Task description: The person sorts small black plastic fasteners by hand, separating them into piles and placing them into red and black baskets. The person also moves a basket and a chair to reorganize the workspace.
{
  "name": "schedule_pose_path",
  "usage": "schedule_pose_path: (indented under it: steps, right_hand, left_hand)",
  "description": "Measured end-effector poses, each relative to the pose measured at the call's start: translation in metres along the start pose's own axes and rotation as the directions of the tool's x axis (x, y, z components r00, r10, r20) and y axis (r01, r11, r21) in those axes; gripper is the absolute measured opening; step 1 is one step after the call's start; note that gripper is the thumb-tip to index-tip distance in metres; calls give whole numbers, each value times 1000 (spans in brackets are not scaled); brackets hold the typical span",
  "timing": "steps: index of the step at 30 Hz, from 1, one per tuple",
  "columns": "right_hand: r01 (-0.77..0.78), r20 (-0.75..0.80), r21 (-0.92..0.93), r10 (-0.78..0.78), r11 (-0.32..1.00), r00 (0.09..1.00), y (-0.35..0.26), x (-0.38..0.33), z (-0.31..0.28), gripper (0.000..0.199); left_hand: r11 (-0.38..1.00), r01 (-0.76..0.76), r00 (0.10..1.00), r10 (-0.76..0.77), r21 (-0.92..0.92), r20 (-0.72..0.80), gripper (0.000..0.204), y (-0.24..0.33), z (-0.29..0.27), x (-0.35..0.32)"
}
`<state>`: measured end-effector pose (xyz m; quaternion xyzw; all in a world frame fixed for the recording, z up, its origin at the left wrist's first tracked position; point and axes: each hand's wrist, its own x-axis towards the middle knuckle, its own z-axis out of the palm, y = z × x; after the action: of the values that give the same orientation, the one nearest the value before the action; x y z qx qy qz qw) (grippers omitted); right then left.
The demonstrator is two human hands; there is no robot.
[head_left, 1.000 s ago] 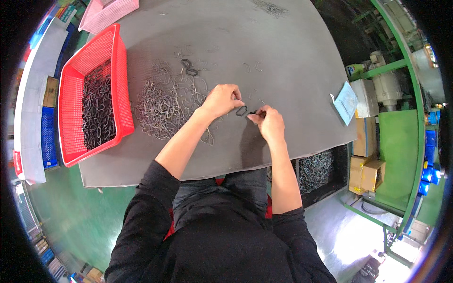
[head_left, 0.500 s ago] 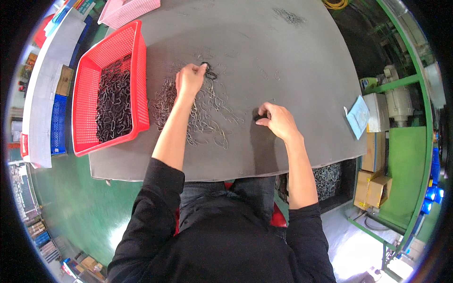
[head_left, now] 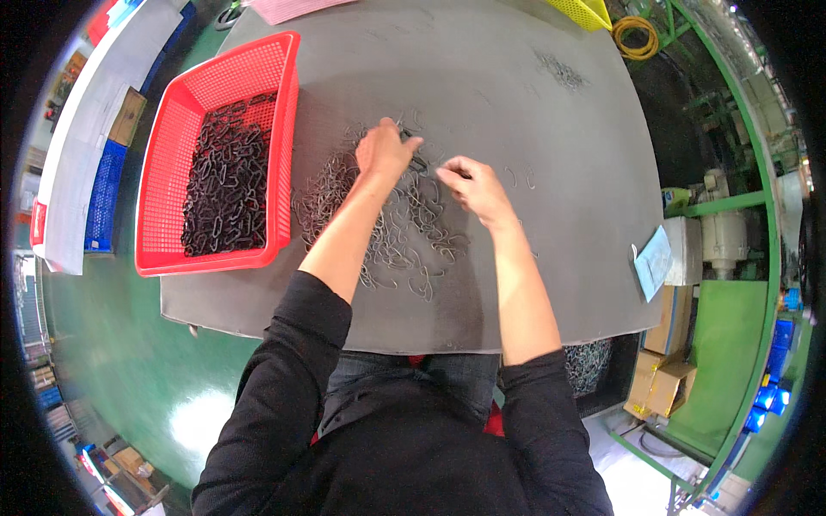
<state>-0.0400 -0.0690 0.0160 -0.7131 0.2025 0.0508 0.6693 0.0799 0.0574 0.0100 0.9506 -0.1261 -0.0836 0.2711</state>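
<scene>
My left hand [head_left: 385, 153] is over the upper part of a heap of thin wire hooks [head_left: 379, 236]. Its thumb and fingers close on a dark oval link [head_left: 418, 162], which partly shows beside the thumb. Just to its right, my right hand [head_left: 479, 193] has thumb and forefinger pinched together, pointing toward the left hand. Whatever is between those fingertips is too small to make out. Many similar black oval links [head_left: 225, 185] fill the red plastic basket [head_left: 286, 155] at the left.
A grey table [head_left: 551, 267] spreads beneath everything. Toward its far right lies a small patch of wire pieces [head_left: 564, 73]. A pink basket [head_left: 292, 9] and a yellow basket [head_left: 583, 12] stand at the far edge. A light blue face mask [head_left: 654, 262] hangs at the right edge.
My right hand has moved left and away from me, close to the left hand. The view has shifted, bringing the yellow basket into sight.
</scene>
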Motion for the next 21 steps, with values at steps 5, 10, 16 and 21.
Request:
schedule_pose_path:
  steps: [5,10,16,21]
  right_hand:
    - [-18,-213,-708,-189,706,958,-7,45,37,28]
    - [-54,-262,-702,-187,710,947,-15,38,33,26]
    - [216,-184,-521,-356,826,916,-93,26,77,27]
    - [513,-16,-322,-546,796,837,-172,17,206,44]
  left_hand:
    - [998,49,993,-45,-35,111,37,2,-1,12]
    - [980,-16,1000,20,-199,20,28,-16,-19,-4]
    - [971,-196,910,128,-138,-394,22,-25,-135,-68]
    - [977,-23,885,119,212,-450,23,-98,-219,-79]
